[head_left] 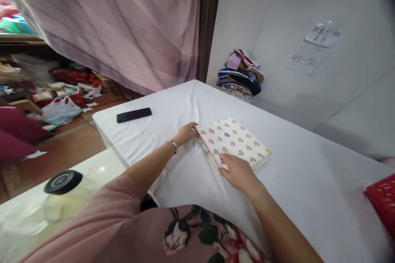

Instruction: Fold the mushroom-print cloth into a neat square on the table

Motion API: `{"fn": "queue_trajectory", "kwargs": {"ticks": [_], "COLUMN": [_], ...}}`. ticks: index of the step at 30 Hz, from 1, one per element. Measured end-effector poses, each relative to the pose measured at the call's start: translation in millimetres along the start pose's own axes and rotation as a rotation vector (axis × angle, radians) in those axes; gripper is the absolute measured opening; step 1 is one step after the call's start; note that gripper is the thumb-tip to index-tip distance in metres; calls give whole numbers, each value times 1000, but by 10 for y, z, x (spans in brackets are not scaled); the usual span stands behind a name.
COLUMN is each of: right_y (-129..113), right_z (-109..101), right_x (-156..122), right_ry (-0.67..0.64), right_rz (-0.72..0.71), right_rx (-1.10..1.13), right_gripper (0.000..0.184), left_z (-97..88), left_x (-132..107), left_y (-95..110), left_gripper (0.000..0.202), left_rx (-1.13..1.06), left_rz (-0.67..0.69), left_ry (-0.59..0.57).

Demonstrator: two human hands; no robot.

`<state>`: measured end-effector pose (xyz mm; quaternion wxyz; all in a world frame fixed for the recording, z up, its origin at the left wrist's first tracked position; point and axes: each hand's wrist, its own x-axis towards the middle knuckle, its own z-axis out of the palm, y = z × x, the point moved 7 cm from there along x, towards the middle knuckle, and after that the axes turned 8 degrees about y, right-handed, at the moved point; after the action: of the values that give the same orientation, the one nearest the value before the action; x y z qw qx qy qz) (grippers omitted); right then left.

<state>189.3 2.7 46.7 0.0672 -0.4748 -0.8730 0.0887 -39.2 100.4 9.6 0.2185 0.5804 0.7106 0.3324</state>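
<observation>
While the right hand [239,170] pinches the near edge of the folded cloth [239,137] and the left hand [186,133] its left corner, the layered cloth lies flat on the counter [296,181], extending beyond the right hand, cream-white with grey-beige mushroom-like shapes and small red, blue and yellow motifs.

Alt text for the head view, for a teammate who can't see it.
A person's left grip and right grip hold a folded, patterned white cloth by its left corner and near edge, on a white table. A black phone-like slab lies to the left; folded fabrics are stacked by the wall.
</observation>
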Motion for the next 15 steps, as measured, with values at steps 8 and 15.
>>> {"fn": "queue_trajectory", "kwargs": {"ticks": [8,15], "right_y": [-81,-38], "right_z": [-67,-55], "right_x": [323,661], "right_ry": [-76,136], "right_rz": [76,68], "right_rx": [-119,62], "right_gripper": [33,24], "left_z": [37,259], "left_x": [-499,-607], "left_y": [-5,89], "left_gripper": [14,9], "left_rx": [-106,-241], "left_rz": [-113,-87], "left_ry": [30,-56]}}
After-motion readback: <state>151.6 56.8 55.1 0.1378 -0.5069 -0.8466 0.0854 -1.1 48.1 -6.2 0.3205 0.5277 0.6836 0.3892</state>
